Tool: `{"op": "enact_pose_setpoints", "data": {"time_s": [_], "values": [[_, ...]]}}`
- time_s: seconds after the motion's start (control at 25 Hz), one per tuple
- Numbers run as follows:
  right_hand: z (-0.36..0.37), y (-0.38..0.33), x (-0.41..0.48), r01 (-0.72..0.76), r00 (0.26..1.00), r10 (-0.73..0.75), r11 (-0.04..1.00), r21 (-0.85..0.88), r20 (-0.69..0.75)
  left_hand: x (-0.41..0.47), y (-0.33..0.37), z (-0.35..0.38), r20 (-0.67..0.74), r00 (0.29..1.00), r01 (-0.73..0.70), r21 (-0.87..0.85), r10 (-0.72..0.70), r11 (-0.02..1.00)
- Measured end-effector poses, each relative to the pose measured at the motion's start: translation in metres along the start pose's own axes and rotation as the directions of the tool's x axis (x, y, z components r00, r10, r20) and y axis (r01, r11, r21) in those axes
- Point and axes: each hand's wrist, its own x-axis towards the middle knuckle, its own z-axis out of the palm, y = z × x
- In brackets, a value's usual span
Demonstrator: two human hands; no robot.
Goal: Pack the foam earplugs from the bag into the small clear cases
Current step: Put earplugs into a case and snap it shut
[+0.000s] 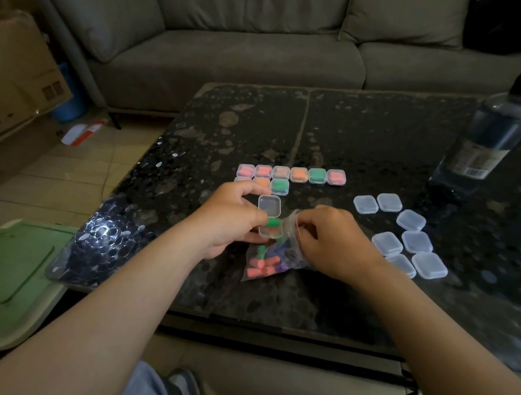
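My left hand (230, 217) holds a small clear case (269, 219) with its lid swung open; a green earplug (272, 222) lies in its base. My right hand (326, 241) grips the mouth of the clear plastic bag (289, 251), fingers curled at its opening. Inside the bag lie pink, green and purple foam earplugs (261, 266). Several filled, closed cases (298, 174) sit in two rows just beyond my hands. Several empty closed cases (409, 237) are scattered on the table to the right.
The dark speckled table (348, 135) holds a tall dark bottle (485, 141) at the far right. A grey sofa (232, 43) stands behind. A cardboard box (19, 72) and a green lid (10, 273) are on the floor to the left.
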Motion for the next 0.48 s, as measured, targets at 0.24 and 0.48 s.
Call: {"op": "enact_pose_setpoints", "data": {"time_s": [0.24, 0.48], "values": [[-0.007, 0.003, -0.005, -0.007, 1.0, 0.007, 1.0, 0.028, -0.001, 0.0, 0.0, 0.001, -0.015, 1.0, -0.001, 0.014, 0.001, 1.0], [-0.017, 0.006, -0.006, -0.055, 0.978, 0.096, 0.975, 0.216, -0.184, 0.0, 0.0, 0.001, -0.03, 1.0, 0.004, -0.003, -0.004, 1.0]]}}
